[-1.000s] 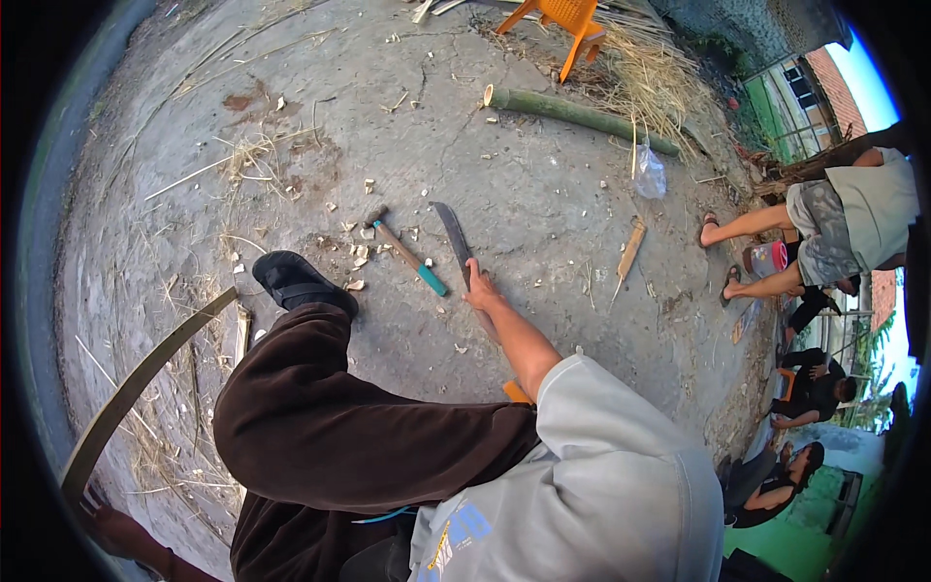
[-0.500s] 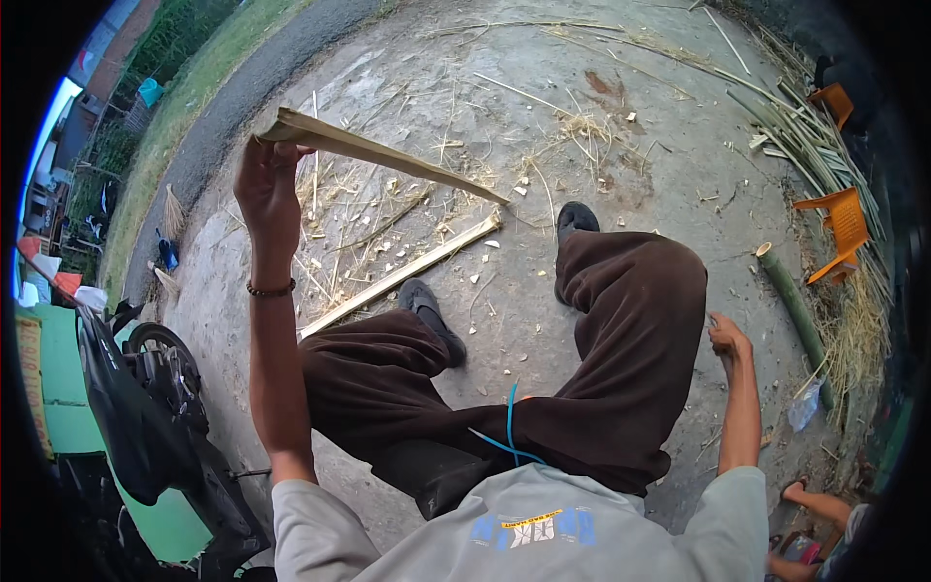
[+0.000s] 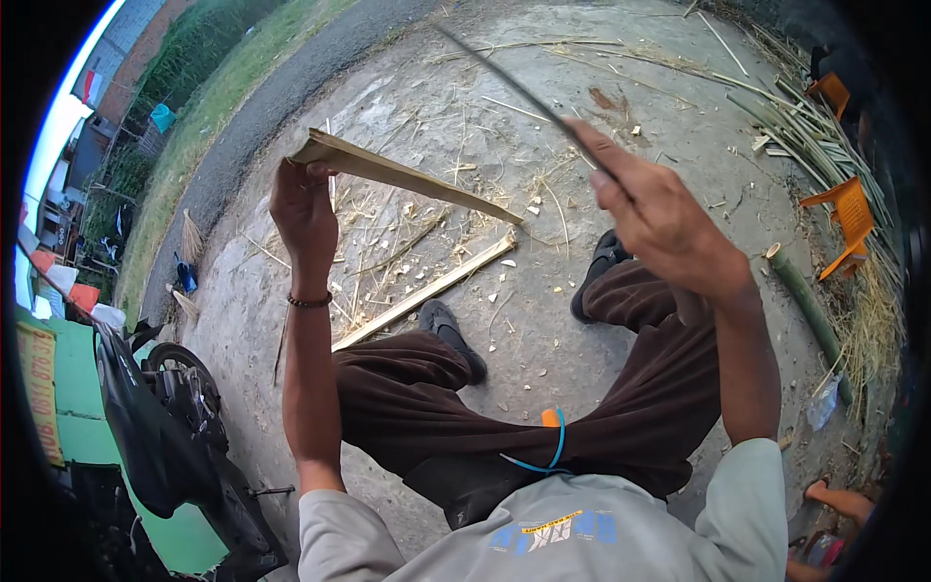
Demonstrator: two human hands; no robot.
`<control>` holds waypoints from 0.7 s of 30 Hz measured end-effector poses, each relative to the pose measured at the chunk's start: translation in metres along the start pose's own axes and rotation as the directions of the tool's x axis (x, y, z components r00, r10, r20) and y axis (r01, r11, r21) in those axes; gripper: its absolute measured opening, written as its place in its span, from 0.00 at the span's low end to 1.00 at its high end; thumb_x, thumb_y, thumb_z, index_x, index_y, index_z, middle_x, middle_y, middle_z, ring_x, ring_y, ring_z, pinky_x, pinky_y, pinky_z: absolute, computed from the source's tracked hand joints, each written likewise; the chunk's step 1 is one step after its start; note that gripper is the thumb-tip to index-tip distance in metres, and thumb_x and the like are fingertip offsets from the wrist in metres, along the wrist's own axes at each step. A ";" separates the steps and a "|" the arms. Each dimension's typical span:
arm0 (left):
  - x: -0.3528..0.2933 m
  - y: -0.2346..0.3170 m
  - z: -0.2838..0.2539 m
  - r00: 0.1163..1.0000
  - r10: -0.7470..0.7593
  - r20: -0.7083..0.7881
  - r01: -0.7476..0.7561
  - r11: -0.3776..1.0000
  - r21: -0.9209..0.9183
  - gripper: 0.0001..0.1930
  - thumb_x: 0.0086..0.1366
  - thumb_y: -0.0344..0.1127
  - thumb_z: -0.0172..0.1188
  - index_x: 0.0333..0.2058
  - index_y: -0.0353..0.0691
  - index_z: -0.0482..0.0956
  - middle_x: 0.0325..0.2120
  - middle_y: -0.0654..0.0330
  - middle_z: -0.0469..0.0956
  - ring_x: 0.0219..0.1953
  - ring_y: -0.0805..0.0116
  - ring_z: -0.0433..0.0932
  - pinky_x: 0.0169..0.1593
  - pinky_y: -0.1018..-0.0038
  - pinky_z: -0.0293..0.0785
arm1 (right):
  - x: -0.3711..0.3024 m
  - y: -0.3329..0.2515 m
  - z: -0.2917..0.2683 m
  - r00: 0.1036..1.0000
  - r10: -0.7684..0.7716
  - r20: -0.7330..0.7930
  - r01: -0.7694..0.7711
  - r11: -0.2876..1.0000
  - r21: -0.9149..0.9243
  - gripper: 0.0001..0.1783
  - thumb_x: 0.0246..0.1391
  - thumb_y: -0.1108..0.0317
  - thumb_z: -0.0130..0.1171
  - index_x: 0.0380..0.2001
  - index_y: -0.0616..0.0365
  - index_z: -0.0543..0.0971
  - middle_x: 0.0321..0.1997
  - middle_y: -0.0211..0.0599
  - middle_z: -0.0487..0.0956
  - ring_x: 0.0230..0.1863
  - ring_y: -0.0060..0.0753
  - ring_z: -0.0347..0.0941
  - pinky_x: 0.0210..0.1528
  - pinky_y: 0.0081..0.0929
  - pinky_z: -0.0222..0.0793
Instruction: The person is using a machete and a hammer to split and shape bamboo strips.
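My left hand [image 3: 304, 218] pinches the upper end of a split bamboo piece [image 3: 412, 181] between thumb and fingers. The piece slants down to the right, its far end near the ground beyond my feet. My right hand [image 3: 669, 218] is closed around the handle of a machete [image 3: 519, 87], raised above my right knee. Its long dark blade, seen nearly edge-on, points up and to the left, apart from the bamboo. My fingers hide most of the handle. A pale bamboo strip [image 3: 427, 293] lies on the ground beside my left shoe.
Shavings and chips [image 3: 383, 228] litter the concrete ahead. To the right lie a green bamboo pole [image 3: 810, 306], a heap of bamboo strips [image 3: 800, 141] and an orange plastic chair [image 3: 850, 228]. A motorbike [image 3: 160, 427] stands at left. Another person's foot [image 3: 819, 488] shows at lower right.
My right hand has come up from beside my right knee, bringing the machete into view. The left hand still holds the bamboo, which appears slightly lower and further right as the view shifts.
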State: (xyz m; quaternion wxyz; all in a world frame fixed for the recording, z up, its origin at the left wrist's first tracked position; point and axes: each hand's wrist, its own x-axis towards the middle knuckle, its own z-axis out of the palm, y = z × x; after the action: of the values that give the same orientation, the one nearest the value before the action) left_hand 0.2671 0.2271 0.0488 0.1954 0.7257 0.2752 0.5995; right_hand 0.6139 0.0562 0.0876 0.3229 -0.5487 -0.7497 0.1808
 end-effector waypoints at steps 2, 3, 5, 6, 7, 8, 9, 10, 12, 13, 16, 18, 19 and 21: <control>0.003 0.005 0.010 1.000 0.005 -0.001 -0.005 0.998 0.057 0.06 0.72 0.30 0.54 0.43 0.33 0.74 0.35 0.62 0.79 0.38 0.79 0.76 0.44 0.76 0.74 | 0.023 -0.005 0.038 0.981 -0.188 -0.045 0.191 0.980 0.062 0.28 0.72 0.63 0.37 0.71 0.57 0.55 0.30 0.49 0.73 0.32 0.42 0.72 0.42 0.44 0.70; 0.005 0.007 0.011 1.000 0.006 -0.011 -0.005 0.992 0.125 0.05 0.72 0.30 0.55 0.41 0.33 0.74 0.34 0.62 0.78 0.37 0.79 0.75 0.43 0.77 0.74 | 0.031 -0.013 0.053 0.971 -0.228 -0.066 0.234 0.966 0.107 0.28 0.71 0.63 0.38 0.71 0.60 0.55 0.31 0.52 0.73 0.31 0.45 0.72 0.42 0.45 0.69; 0.008 0.007 0.016 0.999 0.016 -0.042 -0.011 0.993 0.122 0.05 0.71 0.29 0.56 0.39 0.33 0.75 0.32 0.63 0.78 0.35 0.79 0.75 0.41 0.77 0.74 | 0.039 -0.030 0.071 0.964 -0.245 -0.107 0.262 0.942 0.209 0.29 0.69 0.67 0.42 0.69 0.67 0.54 0.33 0.58 0.73 0.32 0.52 0.73 0.41 0.46 0.69; 0.010 0.007 0.018 0.999 0.023 -0.036 -0.019 0.993 0.119 0.05 0.71 0.29 0.56 0.39 0.33 0.75 0.32 0.63 0.78 0.35 0.79 0.75 0.41 0.77 0.74 | 0.041 -0.039 0.075 0.975 -0.207 -0.085 0.223 0.937 0.270 0.30 0.68 0.67 0.42 0.70 0.67 0.54 0.33 0.58 0.73 0.32 0.53 0.73 0.41 0.46 0.69; 0.011 0.008 0.016 0.999 0.029 -0.027 -0.025 0.992 0.122 0.04 0.71 0.29 0.55 0.39 0.33 0.75 0.32 0.63 0.78 0.35 0.79 0.75 0.40 0.77 0.74 | 0.042 -0.049 0.080 0.984 -0.169 -0.061 0.180 0.925 0.335 0.31 0.68 0.68 0.43 0.70 0.67 0.53 0.33 0.58 0.73 0.32 0.55 0.73 0.41 0.47 0.68; 0.012 0.006 0.016 0.999 0.038 -0.021 -0.035 0.991 0.133 0.04 0.71 0.28 0.55 0.40 0.33 0.75 0.32 0.63 0.78 0.35 0.79 0.75 0.40 0.77 0.75 | 0.042 -0.050 0.092 0.984 -0.169 -0.059 0.179 0.925 0.335 0.31 0.68 0.68 0.43 0.70 0.67 0.53 0.33 0.58 0.73 0.32 0.55 0.73 0.41 0.47 0.68; 0.012 0.006 0.016 0.999 0.036 -0.021 -0.033 0.991 0.133 0.04 0.71 0.28 0.55 0.40 0.33 0.75 0.32 0.63 0.78 0.35 0.79 0.75 0.40 0.77 0.75 | 0.042 -0.047 0.109 0.972 -0.202 -0.120 0.229 0.927 0.296 0.31 0.67 0.69 0.43 0.70 0.67 0.52 0.33 0.58 0.73 0.32 0.55 0.73 0.41 0.47 0.69; 0.011 0.006 0.015 0.999 0.014 -0.034 -0.009 0.991 0.135 0.05 0.71 0.28 0.55 0.41 0.33 0.75 0.32 0.62 0.79 0.35 0.79 0.75 0.40 0.77 0.75 | 0.043 -0.046 0.120 0.955 -0.239 -0.176 0.279 0.926 0.255 0.32 0.67 0.69 0.44 0.71 0.67 0.50 0.33 0.58 0.73 0.31 0.56 0.73 0.41 0.47 0.69; 0.010 0.005 0.012 0.999 -0.011 -0.048 0.018 0.990 0.140 0.05 0.71 0.28 0.55 0.41 0.33 0.75 0.33 0.62 0.79 0.35 0.79 0.76 0.41 0.77 0.76 | 0.043 -0.046 0.130 0.955 -0.235 -0.182 0.277 0.925 0.261 0.33 0.67 0.70 0.44 0.71 0.66 0.49 0.33 0.58 0.73 0.31 0.55 0.73 0.40 0.47 0.69; 0.008 0.005 0.011 0.998 -0.013 -0.056 0.021 0.989 0.145 0.05 0.71 0.28 0.55 0.42 0.33 0.76 0.33 0.62 0.80 0.35 0.78 0.76 0.41 0.77 0.76 | 0.043 -0.046 0.133 0.955 -0.230 -0.188 0.274 0.925 0.264 0.33 0.67 0.71 0.44 0.71 0.66 0.48 0.33 0.57 0.73 0.31 0.55 0.73 0.38 0.46 0.70; 0.005 0.004 0.004 0.998 -0.017 -0.066 0.027 0.988 0.155 0.06 0.71 0.27 0.54 0.43 0.32 0.76 0.34 0.61 0.80 0.36 0.78 0.77 0.41 0.77 0.77 | 0.043 -0.050 0.131 0.965 -0.226 -0.131 0.247 0.953 0.176 0.34 0.66 0.72 0.43 0.72 0.64 0.47 0.33 0.57 0.73 0.30 0.54 0.73 0.36 0.46 0.72; 0.002 0.007 0.000 0.997 -0.009 -0.074 0.022 0.983 0.181 0.06 0.71 0.26 0.53 0.44 0.32 0.75 0.36 0.61 0.80 0.37 0.77 0.77 0.41 0.77 0.77 | 0.042 -0.041 0.145 0.982 -0.157 -0.102 0.176 0.962 0.211 0.33 0.67 0.71 0.44 0.72 0.59 0.49 0.38 0.61 0.75 0.35 0.58 0.75 0.40 0.48 0.72; -0.001 0.007 -0.003 0.997 -0.014 -0.074 0.027 0.982 0.185 0.06 0.71 0.26 0.53 0.44 0.32 0.75 0.36 0.61 0.80 0.37 0.77 0.77 0.41 0.77 0.77 | 0.042 -0.033 0.158 0.993 -0.091 -0.076 0.107 0.964 0.244 0.32 0.67 0.70 0.45 0.72 0.54 0.51 0.43 0.65 0.77 0.41 0.62 0.77 0.44 0.50 0.72; 0.000 0.003 0.001 0.992 -0.001 -0.122 0.024 0.982 0.188 0.06 0.72 0.25 0.52 0.45 0.32 0.75 0.36 0.60 0.80 0.37 0.78 0.78 0.41 0.77 0.76 | 0.036 0.029 0.194 1.000 -0.011 -0.017 0.013 0.994 0.109 0.34 0.65 0.73 0.42 0.72 0.62 0.47 0.31 0.59 0.75 0.30 0.59 0.75 0.36 0.49 0.74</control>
State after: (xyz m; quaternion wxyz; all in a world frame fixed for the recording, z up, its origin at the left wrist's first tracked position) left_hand 0.2689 0.2251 0.0506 0.1122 0.7014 0.3469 0.6125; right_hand 0.4950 0.1161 -0.0612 0.3593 -0.5272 -0.7394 0.2150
